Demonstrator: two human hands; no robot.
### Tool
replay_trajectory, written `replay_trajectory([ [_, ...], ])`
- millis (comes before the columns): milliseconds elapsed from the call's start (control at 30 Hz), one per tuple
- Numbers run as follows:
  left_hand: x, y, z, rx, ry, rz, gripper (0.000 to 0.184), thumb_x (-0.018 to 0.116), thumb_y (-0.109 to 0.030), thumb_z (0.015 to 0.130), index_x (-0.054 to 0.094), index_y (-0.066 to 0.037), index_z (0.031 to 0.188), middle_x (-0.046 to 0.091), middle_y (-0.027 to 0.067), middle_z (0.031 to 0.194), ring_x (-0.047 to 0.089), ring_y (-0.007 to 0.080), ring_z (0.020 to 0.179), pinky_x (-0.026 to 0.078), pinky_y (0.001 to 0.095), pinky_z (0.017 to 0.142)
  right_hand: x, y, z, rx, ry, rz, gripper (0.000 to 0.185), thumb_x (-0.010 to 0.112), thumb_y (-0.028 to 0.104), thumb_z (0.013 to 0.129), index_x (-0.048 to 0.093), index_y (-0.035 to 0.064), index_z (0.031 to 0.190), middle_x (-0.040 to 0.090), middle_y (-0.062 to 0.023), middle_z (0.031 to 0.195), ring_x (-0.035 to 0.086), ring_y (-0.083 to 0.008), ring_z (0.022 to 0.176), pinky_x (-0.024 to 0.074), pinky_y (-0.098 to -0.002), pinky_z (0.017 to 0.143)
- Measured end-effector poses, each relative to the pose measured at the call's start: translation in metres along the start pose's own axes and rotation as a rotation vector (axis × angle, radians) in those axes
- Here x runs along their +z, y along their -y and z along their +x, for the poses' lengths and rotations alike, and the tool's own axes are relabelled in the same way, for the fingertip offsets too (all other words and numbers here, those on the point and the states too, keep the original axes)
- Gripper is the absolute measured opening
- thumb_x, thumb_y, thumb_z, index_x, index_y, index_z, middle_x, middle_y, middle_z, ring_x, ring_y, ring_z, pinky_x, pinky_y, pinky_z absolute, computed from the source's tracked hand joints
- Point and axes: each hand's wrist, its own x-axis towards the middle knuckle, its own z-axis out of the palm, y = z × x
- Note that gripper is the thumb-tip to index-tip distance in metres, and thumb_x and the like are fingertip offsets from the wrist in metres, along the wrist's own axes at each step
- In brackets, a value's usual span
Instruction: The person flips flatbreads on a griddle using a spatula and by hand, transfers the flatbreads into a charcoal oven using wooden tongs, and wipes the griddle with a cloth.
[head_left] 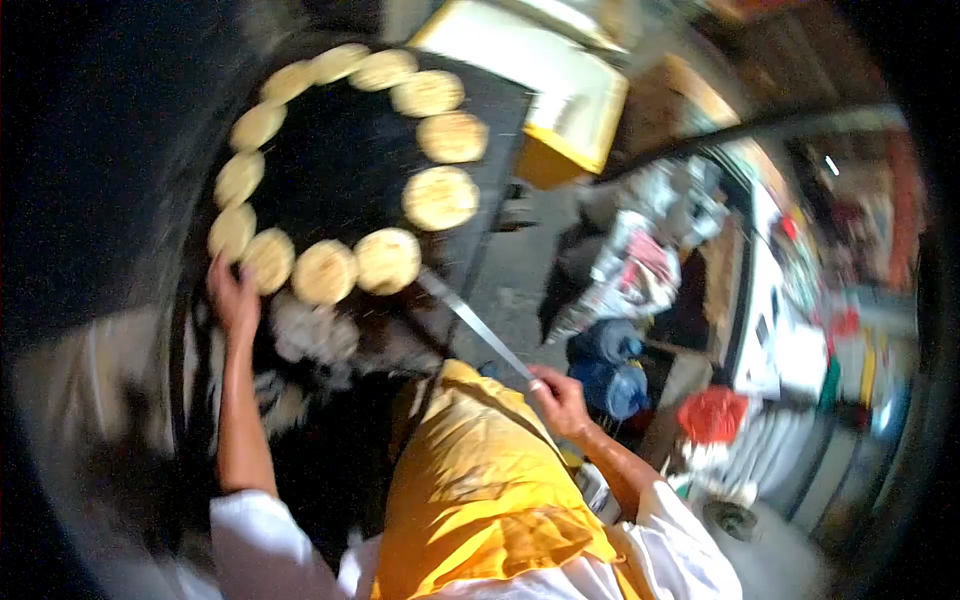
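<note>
A ring of round, browned flatbreads (325, 272) lies along the edge of a dark round griddle (330, 170). My left hand (235, 298) is at the near left of the ring, its fingertips against the edges of two neighbouring flatbreads. A dark gap shows between its thumb and fingers; the fingers are somewhat blurred. My right hand (561, 402) is closed around the near end of a long flat metal spatula (478, 326). The spatula's far end reaches the griddle's near right side, close beside a flatbread (387, 261).
A white foam box with yellow outside (565, 155) stands beyond the griddle's right side. Silvery plastic sacks (630, 270), blue water jugs (612, 372) and a red plastic bag (712, 413) are to the right. A yellow apron (480, 480) covers my front.
</note>
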Motion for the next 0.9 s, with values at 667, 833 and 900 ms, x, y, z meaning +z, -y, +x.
replay_trajectory([
  [667,0.099,-0.269,-0.320,0.250,1.081,-0.309,0.032,0.061,-0.009,0.086,0.059,0.000,0.118,0.066,0.0152,0.105,0.064,0.0261,0.097,0.049,0.0345,0.086,-0.108,-0.192,-0.162,0.404,-0.206,-0.114,0.042,0.056,0.039,0.090,0.068,-0.0003,0.099,0.067,-0.0232,0.089,0.065,-0.0390,0.081,0.0495,-0.0457,0.076],
  [833,0.146,-0.121,-0.432,-0.368,1.085,-0.323,0.026,0.058,-0.012,0.089,0.060,-0.003,0.113,0.065,0.0087,0.095,0.062,0.0193,0.077,0.051,0.0308,0.069,-0.149,-0.258,-0.210,0.530,-0.045,-0.204,0.044,0.055,0.040,0.091,0.067,0.0011,0.108,0.068,-0.0217,0.101,0.064,-0.0369,0.095,0.0494,-0.0439,0.084],
  [900,0.138,-0.060,-0.465,-0.626,1.146,-0.319,0.013,0.055,-0.015,0.090,0.060,-0.007,0.099,0.060,0.0055,0.085,0.055,0.0180,0.060,0.045,0.0308,0.049,-0.165,-0.284,-0.236,0.567,-0.081,-0.239,0.044,0.054,0.041,0.091,0.068,0.0004,0.104,0.067,-0.0231,0.100,0.065,-0.0377,0.093,0.0497,-0.0440,0.083],
])
